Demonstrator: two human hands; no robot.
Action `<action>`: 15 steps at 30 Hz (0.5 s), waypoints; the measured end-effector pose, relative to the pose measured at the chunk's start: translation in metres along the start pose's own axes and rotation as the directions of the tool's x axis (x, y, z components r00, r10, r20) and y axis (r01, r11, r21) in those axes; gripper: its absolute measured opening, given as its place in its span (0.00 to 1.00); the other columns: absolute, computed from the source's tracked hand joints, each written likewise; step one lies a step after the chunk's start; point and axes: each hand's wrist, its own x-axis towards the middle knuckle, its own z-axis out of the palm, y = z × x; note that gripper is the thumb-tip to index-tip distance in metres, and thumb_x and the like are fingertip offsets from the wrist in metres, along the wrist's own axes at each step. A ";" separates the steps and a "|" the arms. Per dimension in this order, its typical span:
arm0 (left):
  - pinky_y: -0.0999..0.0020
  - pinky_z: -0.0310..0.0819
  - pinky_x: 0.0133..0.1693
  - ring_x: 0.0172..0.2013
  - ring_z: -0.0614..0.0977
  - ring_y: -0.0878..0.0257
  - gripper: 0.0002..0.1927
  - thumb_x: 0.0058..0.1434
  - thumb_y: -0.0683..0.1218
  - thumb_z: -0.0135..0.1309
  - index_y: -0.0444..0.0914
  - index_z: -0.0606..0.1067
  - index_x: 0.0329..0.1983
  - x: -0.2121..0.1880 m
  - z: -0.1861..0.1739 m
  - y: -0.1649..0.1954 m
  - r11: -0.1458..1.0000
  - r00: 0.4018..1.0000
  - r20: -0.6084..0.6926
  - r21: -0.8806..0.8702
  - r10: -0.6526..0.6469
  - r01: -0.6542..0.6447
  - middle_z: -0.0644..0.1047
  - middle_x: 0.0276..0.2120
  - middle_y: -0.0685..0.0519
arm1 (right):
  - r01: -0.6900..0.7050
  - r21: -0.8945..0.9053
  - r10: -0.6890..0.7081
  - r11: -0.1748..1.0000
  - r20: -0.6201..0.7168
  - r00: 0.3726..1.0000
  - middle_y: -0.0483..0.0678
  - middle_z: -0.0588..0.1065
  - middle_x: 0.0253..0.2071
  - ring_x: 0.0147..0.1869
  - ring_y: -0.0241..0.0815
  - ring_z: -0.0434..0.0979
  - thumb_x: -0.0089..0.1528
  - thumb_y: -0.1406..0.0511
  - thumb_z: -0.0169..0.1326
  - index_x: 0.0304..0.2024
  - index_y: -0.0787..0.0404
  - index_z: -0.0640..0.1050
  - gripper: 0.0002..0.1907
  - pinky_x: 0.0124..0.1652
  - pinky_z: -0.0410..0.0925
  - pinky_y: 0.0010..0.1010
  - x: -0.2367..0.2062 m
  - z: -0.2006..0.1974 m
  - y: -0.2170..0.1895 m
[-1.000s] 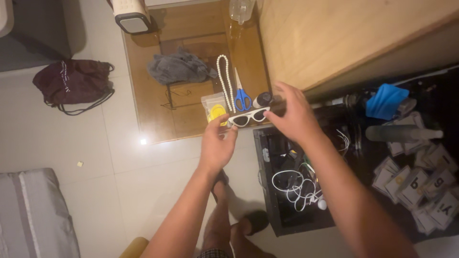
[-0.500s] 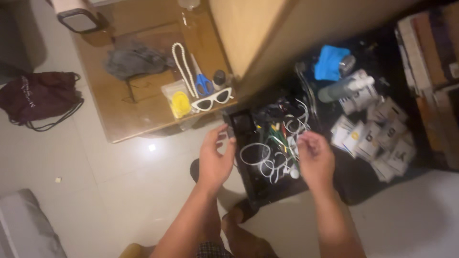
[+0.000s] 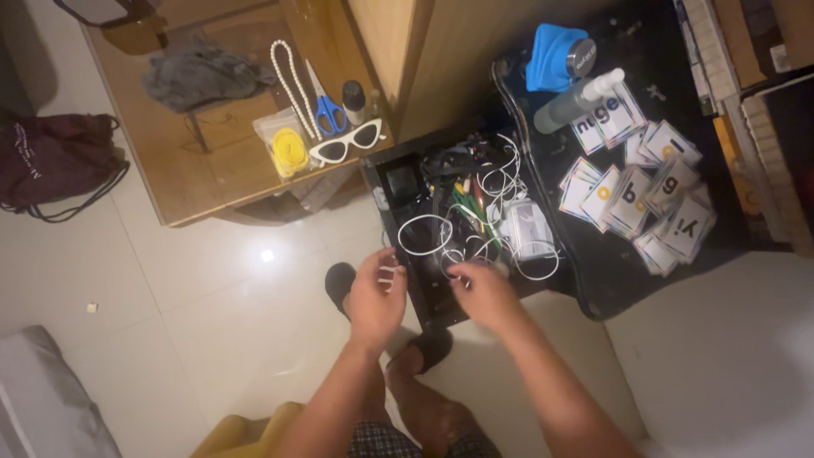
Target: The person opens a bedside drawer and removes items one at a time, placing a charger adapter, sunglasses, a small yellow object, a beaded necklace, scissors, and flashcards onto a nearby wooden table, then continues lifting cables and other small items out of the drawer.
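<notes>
Low wooden table [image 3: 212,182] sits up and left of the left hand, well apart; white cat-eye sunglasses [image 3: 346,142] lie right at its near edge, so a bump or snagged cord could likely tip them to the tile. Black open tray of tangled cables [image 3: 424,182] is directly ahead of both hands. Scatter of white letter cards [image 3: 644,191] lies up and right of the right hand on a black surface. White thin cable loops [image 3: 426,235] lie on the tray just beyond the fingertips. Left hand [image 3: 376,298] is half-curled at the tray's near edge, seems to pinch a white strand, hard to tell. Right hand [image 3: 479,291] is curled, fingertips closed on a thin white cable end near the loops. Risk: pulling here probably drags the whole knot, tightens it, or sweeps the small clear packet [image 3: 527,229] out of the tray.
</notes>
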 end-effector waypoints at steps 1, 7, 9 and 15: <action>0.68 0.80 0.40 0.36 0.85 0.62 0.16 0.62 0.45 0.56 0.39 0.77 0.53 -0.004 0.000 -0.002 1.000 1.000 0.000 0.009 -0.005 0.005 0.83 0.40 0.52 | 0.075 -0.066 -0.074 0.995 0.016 0.997 0.55 0.79 0.50 0.52 0.55 0.79 0.57 0.68 0.60 0.49 0.60 0.81 0.16 0.51 0.71 0.40 0.004 0.007 -0.003; 0.69 0.82 0.38 0.35 0.86 0.63 0.15 0.62 0.45 0.56 0.39 0.77 0.52 -0.022 -0.002 -0.007 0.999 0.999 0.020 0.021 -0.035 0.034 0.83 0.37 0.52 | 0.279 -0.322 -0.234 0.905 0.174 0.957 0.55 0.72 0.61 0.61 0.58 0.73 0.51 0.73 0.56 0.54 0.61 0.76 0.27 0.55 0.68 0.45 0.025 0.029 -0.012; 0.70 0.81 0.38 0.34 0.85 0.63 0.16 0.61 0.44 0.56 0.38 0.77 0.53 -0.026 -0.005 -0.010 0.999 0.999 0.023 0.012 -0.036 0.036 0.83 0.37 0.52 | 0.232 -0.408 -0.134 0.883 0.254 0.958 0.54 0.72 0.61 0.62 0.56 0.73 0.53 0.73 0.55 0.55 0.59 0.76 0.25 0.56 0.68 0.44 0.032 0.032 -0.014; 0.70 0.80 0.37 0.34 0.84 0.63 0.16 0.61 0.43 0.56 0.37 0.77 0.53 -0.029 -0.007 -0.018 0.999 0.999 0.008 -0.004 -0.042 0.042 0.83 0.37 0.52 | 0.189 -0.321 -0.122 0.928 0.219 0.968 0.56 0.75 0.55 0.58 0.58 0.76 0.56 0.70 0.55 0.51 0.59 0.78 0.19 0.54 0.70 0.44 0.036 0.032 -0.008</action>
